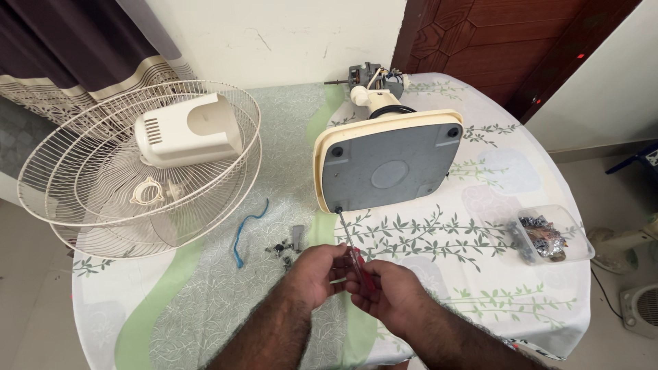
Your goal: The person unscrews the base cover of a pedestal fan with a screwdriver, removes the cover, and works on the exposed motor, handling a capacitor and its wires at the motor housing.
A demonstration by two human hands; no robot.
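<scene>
A fan base [388, 164] lies tipped on its side, its grey underside facing me, cream rim around it. A screwdriver [348, 240] with a red handle reaches from my hands up to the screw hole at the base's lower left corner. My left hand [314, 273] and my right hand [385, 293] are both closed around the red handle, close together near the table's front edge. The fan's motor [370, 77] shows behind the base at the far side of the table.
Stacked white wire fan guards [103, 199] with a cream motor cover [186, 130] inside overhang the table's left side. A blue cable tie [245, 229] and small screws and parts [286, 245] lie near my left hand. A clear tray [548, 236] of hardware sits right.
</scene>
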